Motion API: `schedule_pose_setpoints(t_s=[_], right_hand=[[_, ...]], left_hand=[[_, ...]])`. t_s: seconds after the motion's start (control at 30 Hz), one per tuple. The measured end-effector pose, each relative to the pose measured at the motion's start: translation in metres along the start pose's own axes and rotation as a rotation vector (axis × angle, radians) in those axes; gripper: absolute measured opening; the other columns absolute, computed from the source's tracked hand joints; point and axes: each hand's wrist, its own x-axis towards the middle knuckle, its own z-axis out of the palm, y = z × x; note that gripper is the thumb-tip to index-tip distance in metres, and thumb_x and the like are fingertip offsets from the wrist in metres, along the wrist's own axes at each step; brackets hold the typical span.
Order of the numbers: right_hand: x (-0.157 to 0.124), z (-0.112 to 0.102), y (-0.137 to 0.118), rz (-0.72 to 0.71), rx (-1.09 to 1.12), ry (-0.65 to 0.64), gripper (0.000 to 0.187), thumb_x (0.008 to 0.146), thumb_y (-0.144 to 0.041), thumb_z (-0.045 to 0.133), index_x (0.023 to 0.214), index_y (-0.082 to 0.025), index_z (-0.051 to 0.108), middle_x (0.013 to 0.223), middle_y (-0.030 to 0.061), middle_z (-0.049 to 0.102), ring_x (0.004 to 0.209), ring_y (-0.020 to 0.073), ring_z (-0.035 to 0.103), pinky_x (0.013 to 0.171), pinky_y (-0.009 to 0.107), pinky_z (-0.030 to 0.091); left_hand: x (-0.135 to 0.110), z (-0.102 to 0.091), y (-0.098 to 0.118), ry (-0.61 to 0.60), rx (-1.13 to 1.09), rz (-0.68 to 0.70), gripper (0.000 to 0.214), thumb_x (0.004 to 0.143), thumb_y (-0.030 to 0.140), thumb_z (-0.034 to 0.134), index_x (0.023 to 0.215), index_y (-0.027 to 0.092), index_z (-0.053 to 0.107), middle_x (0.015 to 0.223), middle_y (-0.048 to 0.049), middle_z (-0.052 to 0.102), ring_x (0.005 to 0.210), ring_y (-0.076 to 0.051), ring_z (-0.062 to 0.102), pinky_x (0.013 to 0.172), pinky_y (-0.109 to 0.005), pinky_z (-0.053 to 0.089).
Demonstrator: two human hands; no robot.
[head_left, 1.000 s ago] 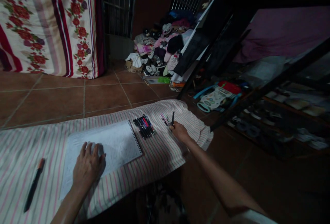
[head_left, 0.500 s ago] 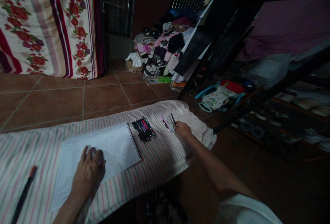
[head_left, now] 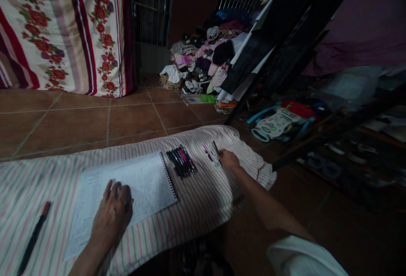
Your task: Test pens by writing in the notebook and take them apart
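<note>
My left hand (head_left: 113,212) rests palm down on a spiral notebook (head_left: 144,183) whose pages are covered in handwriting, fingers loosely bent and apart. At the far right of the striped cloth, my right hand (head_left: 229,158) pinches the near end of a dark pen (head_left: 216,147). That pen lies alongside a few slim light-coloured pens (head_left: 209,155), pink and white among them. Between the notebook and these, a row of mostly black pens (head_left: 181,161) sits side by side, with a red and a blue one among them. My right fingertips are partly hidden.
A black pencil-like stick with an orange end (head_left: 34,235) lies left of the notebook on the striped cloth (head_left: 152,233). Beyond are the tiled floor (head_left: 136,119), a heap of clothes (head_left: 209,56), a colourful backpack-like item (head_left: 277,119), and a dark slanting frame (head_left: 253,68) at right.
The camera view has turned slightly left, so everything appears shifted a little to the right. My right hand stays at the dark pen; my left hand remains on the notebook.
</note>
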Motion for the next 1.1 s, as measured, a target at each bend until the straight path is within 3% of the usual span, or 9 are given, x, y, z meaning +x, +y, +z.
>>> schedule_pose_setpoints(t_s=[0.4, 0.57, 0.63, 0.7, 0.77, 0.87, 1.0, 1.1], right_hand=[[-0.008, 0.003, 0.001, -0.015, 0.065, 0.057, 0.030, 0.079, -0.023, 0.048, 0.101, -0.020, 0.068, 0.101, 0.0071, 0.070, 0.097, 0.0179, 0.062, 0.078, 0.021, 0.043], [-0.024, -0.007, -0.015, -0.053, 0.082, 0.108, 0.036, 0.082, -0.025, 0.040, 0.104, -0.015, 0.066, 0.103, 0.0131, 0.068, 0.094, 0.0236, 0.063, 0.076, 0.029, 0.044], [-0.031, -0.009, -0.028, -0.105, 0.117, 0.123, 0.040, 0.084, -0.029, 0.036, 0.110, -0.014, 0.062, 0.102, 0.0134, 0.067, 0.093, 0.0242, 0.063, 0.077, 0.030, 0.045], [-0.040, -0.007, -0.046, -0.156, 0.279, 0.213, 0.040, 0.080, -0.033, 0.041, 0.107, -0.013, 0.064, 0.102, 0.0133, 0.067, 0.092, 0.0252, 0.063, 0.079, 0.032, 0.045], [-0.054, -0.005, -0.067, -0.206, 0.472, 0.203, 0.041, 0.076, -0.038, 0.045, 0.103, -0.014, 0.065, 0.094, 0.0122, 0.069, 0.085, 0.0251, 0.064, 0.077, 0.033, 0.047], [-0.087, -0.004, -0.102, -0.304, 0.795, 0.082, 0.041, 0.072, -0.042, 0.047, 0.099, -0.016, 0.065, 0.082, 0.0088, 0.070, 0.073, 0.0219, 0.065, 0.067, 0.030, 0.050], [-0.137, -0.007, -0.147, -0.450, 0.897, -0.069, 0.039, 0.068, -0.046, 0.055, 0.093, -0.019, 0.067, 0.074, 0.0065, 0.070, 0.064, 0.0200, 0.064, 0.060, 0.029, 0.050], [-0.168, -0.008, -0.178, -0.520, 1.047, -0.123, 0.036, 0.071, -0.047, 0.053, 0.091, -0.019, 0.067, 0.078, 0.0074, 0.070, 0.059, 0.0168, 0.061, 0.048, 0.026, 0.045]], left_hand=[[-0.001, 0.004, -0.002, 0.042, -0.055, -0.003, 0.022, 0.082, 0.021, 0.046, 0.101, 0.011, 0.053, 0.098, -0.0139, 0.061, 0.108, -0.030, 0.050, 0.099, -0.053, 0.036], [0.004, -0.008, 0.000, 0.030, -0.084, -0.102, 0.021, 0.081, 0.020, 0.047, 0.098, 0.011, 0.056, 0.099, -0.0150, 0.059, 0.111, -0.030, 0.047, 0.099, -0.051, 0.036], [0.008, -0.018, 0.000, 0.004, -0.090, -0.171, 0.021, 0.081, 0.017, 0.045, 0.098, 0.012, 0.057, 0.102, -0.0146, 0.058, 0.114, -0.029, 0.045, 0.098, -0.050, 0.037], [0.011, -0.030, -0.007, -0.025, -0.051, -0.283, 0.021, 0.079, 0.016, 0.046, 0.095, 0.012, 0.059, 0.107, -0.0157, 0.056, 0.115, -0.030, 0.042, 0.094, -0.046, 0.041], [0.010, -0.042, -0.021, -0.112, 0.001, -0.403, 0.021, 0.078, 0.015, 0.047, 0.095, 0.012, 0.060, 0.103, -0.0153, 0.057, 0.106, -0.030, 0.047, 0.084, -0.041, 0.046], [0.000, -0.063, -0.050, -0.208, 0.101, -0.565, 0.025, 0.081, 0.018, 0.044, 0.100, 0.014, 0.061, 0.100, -0.0141, 0.058, 0.099, -0.029, 0.049, 0.077, -0.038, 0.045], [-0.023, -0.085, -0.084, -0.339, 0.164, -0.835, 0.028, 0.085, 0.028, 0.039, 0.102, 0.017, 0.057, 0.100, -0.0134, 0.058, 0.099, -0.029, 0.051, 0.066, -0.034, 0.045], [-0.035, -0.090, -0.095, -0.439, 0.095, -0.964, 0.029, 0.085, 0.031, 0.038, 0.099, 0.012, 0.055, 0.100, -0.0157, 0.059, 0.095, -0.029, 0.056, 0.069, -0.036, 0.044]])
